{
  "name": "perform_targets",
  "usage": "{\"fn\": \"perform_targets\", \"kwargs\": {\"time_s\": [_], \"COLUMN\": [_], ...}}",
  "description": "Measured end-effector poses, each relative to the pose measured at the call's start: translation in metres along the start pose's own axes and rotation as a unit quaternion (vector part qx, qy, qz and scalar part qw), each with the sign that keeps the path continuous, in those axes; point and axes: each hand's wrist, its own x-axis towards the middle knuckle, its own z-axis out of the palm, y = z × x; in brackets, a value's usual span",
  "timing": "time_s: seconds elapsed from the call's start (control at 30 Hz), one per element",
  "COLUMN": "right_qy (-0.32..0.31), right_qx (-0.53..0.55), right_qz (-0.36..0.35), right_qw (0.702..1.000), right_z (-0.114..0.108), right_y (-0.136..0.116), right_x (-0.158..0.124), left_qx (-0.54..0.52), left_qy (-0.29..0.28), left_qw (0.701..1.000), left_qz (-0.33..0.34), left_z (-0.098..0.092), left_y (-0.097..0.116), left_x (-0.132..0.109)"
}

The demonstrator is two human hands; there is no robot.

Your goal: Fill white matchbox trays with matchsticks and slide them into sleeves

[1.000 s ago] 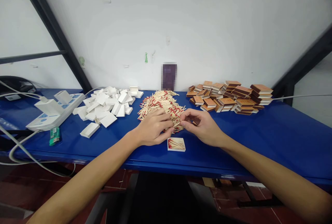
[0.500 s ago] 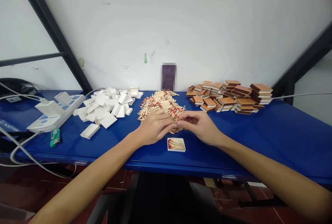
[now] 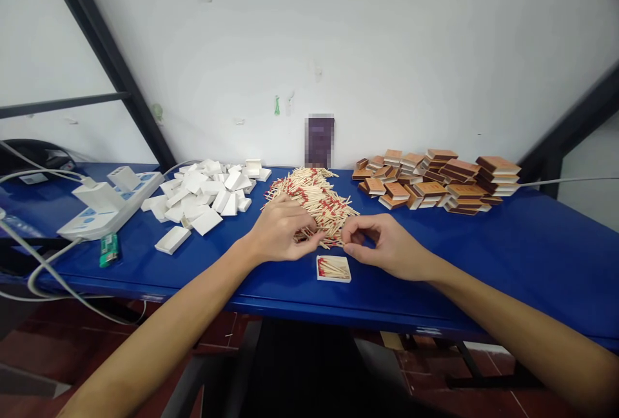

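"How do the hands stand?"

"The left hand curls at the matchstick pile, thumb apart from its fingers; the right hand is pinched narrow beside it. I can't tell whether either holds anything."

"And doing this well?"

"Small pinches, I'd say — heads to the left, like the matches in the small white tray, just in front of the pile."

"Room?"

"That tray sits near the front edge of the surface, so avoid nudging it outward. There's open blue rightward — white trays crowd the left, matchboxes the back right."
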Motion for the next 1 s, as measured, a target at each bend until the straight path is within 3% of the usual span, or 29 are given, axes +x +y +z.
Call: {"fn": "perform_targets", "kwargs": {"time_s": [0.17,0.3,0.53,0.67,0.8,1.0], "right_qy": [-0.049,-0.065,-0.082,-0.037,-0.012,-0.028], "right_qx": [-0.069,-0.117,-0.167,-0.151,-0.197,-0.25], "right_qz": [-0.019,-0.049,-0.073,-0.107,-0.095,-0.069], "right_qw": [0.996,0.99,0.98,0.982,0.976,0.965], "right_z": [-0.006,-0.008,-0.007,-0.007,-0.004,-0.003], "right_y": [-0.004,-0.004,-0.005,-0.005,0.002,0.013], "right_x": [-0.002,-0.003,-0.005,-0.004,-0.001,0.007], "left_qx": [0.007,-0.073,-0.114,-0.064,0.0,0.053], "left_qy": [-0.012,-0.108,-0.212,-0.224,-0.244,-0.287], "left_qw": [0.998,0.99,0.969,0.969,0.966,0.953], "left_qz": [-0.067,-0.046,-0.061,-0.082,-0.086,-0.082], "left_z": [-0.009,-0.016,-0.032,-0.041,-0.045,-0.045], "left_y": [-0.011,-0.011,-0.008,-0.009,-0.005,0.001], "left_x": [-0.004,-0.004,-0.007,-0.017,-0.023,-0.018]}}
